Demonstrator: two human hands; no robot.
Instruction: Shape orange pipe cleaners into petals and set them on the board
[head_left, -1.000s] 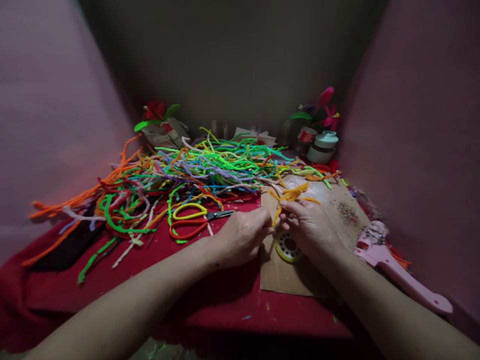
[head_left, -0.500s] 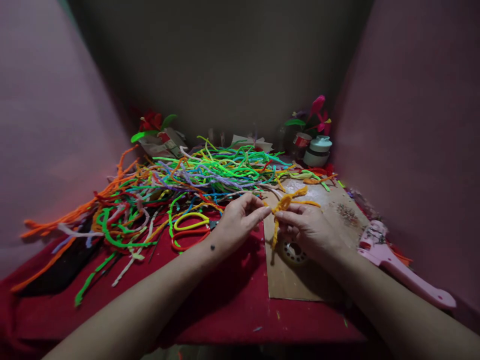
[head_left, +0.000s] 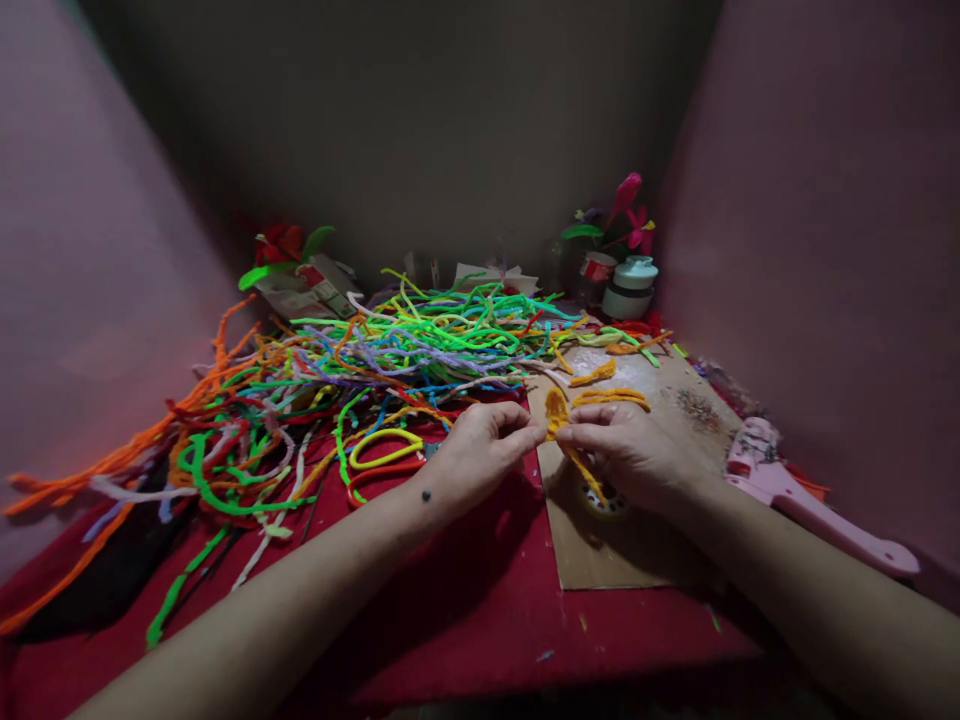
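Note:
Between my two hands is a yellow-orange pipe cleaner [head_left: 556, 408], bent into a flat loop with a tail hanging toward the lower right. My left hand [head_left: 491, 440] pinches its left side with thumb and forefinger. From the other side my right hand [head_left: 622, 440] grips it in closed fingers. Just beyond my right hand lie more bent orange pipe cleaners [head_left: 611, 397], and a folded orange piece [head_left: 594, 374] rests farther back on the cardboard [head_left: 615, 565]. A tape roll [head_left: 604, 505] sits under my right hand, partly hidden.
A large tangle of coloured pipe cleaners [head_left: 435, 335] covers the back and left of the red cloth [head_left: 450, 620]. Scissors [head_left: 386, 450] lie beside my left wrist. A pink glue gun [head_left: 817, 510] is at the right. Behind stand a lidded jar [head_left: 631, 288] and pink flowers [head_left: 637, 225].
The orange pipe cleaner has turned in my fingers; its loop now points up and its tail swings to the lower right. The view has shifted slightly. Both hands keep their grip.

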